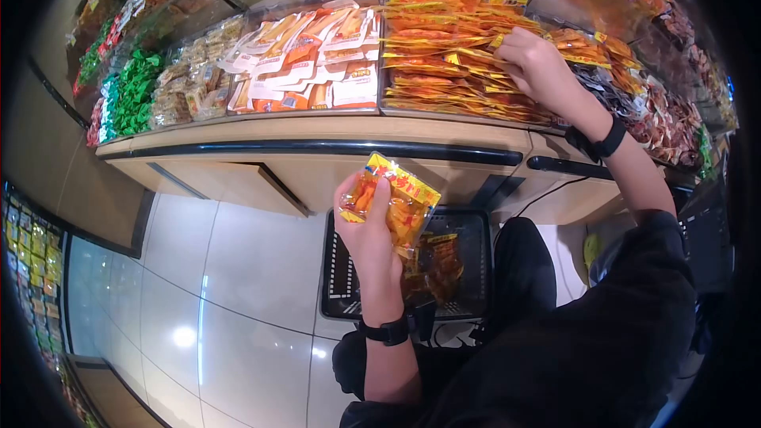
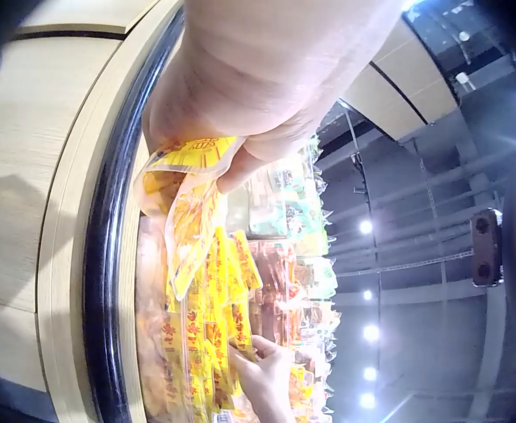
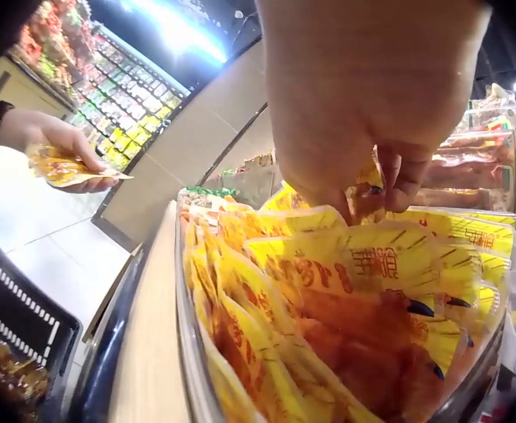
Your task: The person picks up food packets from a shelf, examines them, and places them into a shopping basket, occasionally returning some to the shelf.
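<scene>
The left hand holds yellow and orange snack packets above a black basket, thumb across their front. In the left wrist view the held packet hangs below the hand. Up at the shelf, the right hand is at the rows of upright yellow packets. The right wrist view shows the right hand's fingers curled down and pinching a packet behind the front packets. Their exact grip is partly hidden.
A black basket with packets in it stands on the tiled floor by the person's leg. White and orange packets fill the bin to the left, green ones farther left. A dark rail runs along the shelf front.
</scene>
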{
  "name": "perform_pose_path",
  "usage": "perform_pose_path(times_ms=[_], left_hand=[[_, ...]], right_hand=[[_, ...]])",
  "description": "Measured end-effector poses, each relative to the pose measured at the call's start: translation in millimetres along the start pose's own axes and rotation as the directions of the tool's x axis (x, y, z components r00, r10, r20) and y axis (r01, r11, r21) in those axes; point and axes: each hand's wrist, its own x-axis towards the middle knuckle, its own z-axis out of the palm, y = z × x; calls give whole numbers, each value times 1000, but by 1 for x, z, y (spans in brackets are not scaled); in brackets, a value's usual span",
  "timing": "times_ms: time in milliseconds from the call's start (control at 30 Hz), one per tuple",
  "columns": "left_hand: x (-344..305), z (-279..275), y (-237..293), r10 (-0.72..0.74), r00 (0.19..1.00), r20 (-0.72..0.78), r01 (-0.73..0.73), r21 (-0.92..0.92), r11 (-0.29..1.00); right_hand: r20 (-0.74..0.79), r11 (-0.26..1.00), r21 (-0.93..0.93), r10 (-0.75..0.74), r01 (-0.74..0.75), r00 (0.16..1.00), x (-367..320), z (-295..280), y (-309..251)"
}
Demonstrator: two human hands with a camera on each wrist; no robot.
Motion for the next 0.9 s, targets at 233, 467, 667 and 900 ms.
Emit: perform_pose_path(times_ms=[233,467,667,900], left_hand=[[-1,-2,0,2,1000,-2,-2,11,1000],[2,-2,-2,-16,1000,6,16,22,1000],[6,-1,-7,-70,998,6,70,-96,993],[5,2,-1,-105,994,37,108,-97,989]], right_hand=[[63,998,-42,45,-42,997,11,-6,-5],[79,990,-142,-6,17,997,19,7,-2],[102,953,-301,-9,40,995,27,34,11],[153,924,-368,-47,101,987,21,27,14]])
